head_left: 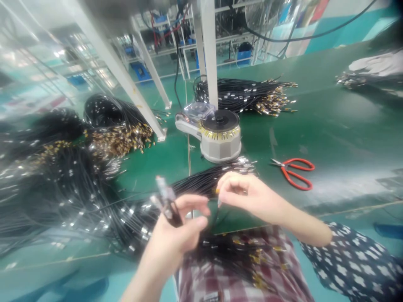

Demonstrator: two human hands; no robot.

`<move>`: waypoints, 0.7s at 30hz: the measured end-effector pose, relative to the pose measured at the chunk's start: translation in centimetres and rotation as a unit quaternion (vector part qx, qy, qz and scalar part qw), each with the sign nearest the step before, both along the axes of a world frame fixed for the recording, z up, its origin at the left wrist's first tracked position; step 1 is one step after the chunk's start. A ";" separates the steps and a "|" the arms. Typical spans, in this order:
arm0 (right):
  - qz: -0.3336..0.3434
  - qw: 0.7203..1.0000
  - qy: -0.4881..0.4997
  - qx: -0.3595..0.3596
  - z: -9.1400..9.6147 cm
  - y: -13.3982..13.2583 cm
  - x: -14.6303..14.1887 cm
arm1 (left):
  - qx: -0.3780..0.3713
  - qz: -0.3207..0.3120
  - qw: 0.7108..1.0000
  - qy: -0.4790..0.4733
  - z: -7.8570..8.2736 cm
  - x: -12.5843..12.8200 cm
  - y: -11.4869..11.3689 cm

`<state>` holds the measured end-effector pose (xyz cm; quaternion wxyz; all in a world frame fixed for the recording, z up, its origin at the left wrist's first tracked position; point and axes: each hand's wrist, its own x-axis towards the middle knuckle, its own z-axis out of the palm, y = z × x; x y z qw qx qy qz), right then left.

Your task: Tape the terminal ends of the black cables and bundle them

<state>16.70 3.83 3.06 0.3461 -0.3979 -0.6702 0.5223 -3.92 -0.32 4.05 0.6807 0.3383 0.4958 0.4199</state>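
My left hand (179, 233) is closed round a few black cables (172, 213), whose silver and whitish ends (165, 191) stick up past the knuckles. Its thumb and forefinger are apart, pointing right. My right hand (241, 193) pinches a thin cable end (219, 203), with a yellowish bit showing at the fingertips. Just beyond both hands, a bundle of black cables (201, 178) with silver ends lies on the green table. More cables with yellow ends (258, 256) lie across the lap. Blur hides the finer details of what both hands hold.
A tape dispenser (220, 144) with yellow strips stands beyond the hands. Red-handled scissors (296, 172) lie on the green table (330, 138) at right. Large cable heaps (116, 138) cover the left side; another bundle (242, 96) lies behind. White posts (211, 54) rise from the table.
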 end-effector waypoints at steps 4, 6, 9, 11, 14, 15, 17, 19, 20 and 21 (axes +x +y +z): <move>0.004 1.000 0.003 0.004 1.1 -0.1 -1.1 | 0.006 0.007 1.000 0.028 -1.3 1.9 -0.2; -0.009 1.000 -0.002 0.009 1.1 -0.1 -1.4 | 0.010 0.024 1.000 0.014 -1.4 2.0 -0.1; -0.068 0.996 0.055 -0.024 0.2 -0.1 -1.8 | 0.022 0.068 0.997 -0.015 -1.3 1.9 0.0; -0.119 0.981 0.139 -0.063 -0.7 -0.3 -2.2 | 0.027 0.081 0.996 -0.027 -1.4 1.9 0.1; -0.135 0.955 0.235 -0.121 -1.8 -0.8 -2.9 | 0.034 0.082 0.995 -0.045 -1.6 1.9 0.2; -0.130 0.951 0.249 -0.133 -2.0 -1.0 -3.2 | 0.036 0.082 0.995 -0.049 -1.7 2.0 0.3; -0.118 0.950 0.253 -0.140 -2.2 -1.2 -3.5 | 0.041 0.088 0.994 -0.055 -1.8 2.0 0.3; -0.111 0.957 0.235 -0.129 -2.1 -1.3 -3.6 | 0.046 0.091 0.993 -0.058 -2.0 2.1 0.4; -0.106 0.962 0.221 -0.122 -2.0 -1.3 -3.6 | 0.049 0.091 0.993 -0.060 -2.0 2.1 0.4; -0.102 0.967 0.205 -0.116 -1.9 -1.2 -3.6 | 0.051 0.090 0.993 -0.062 -2.1 2.1 0.4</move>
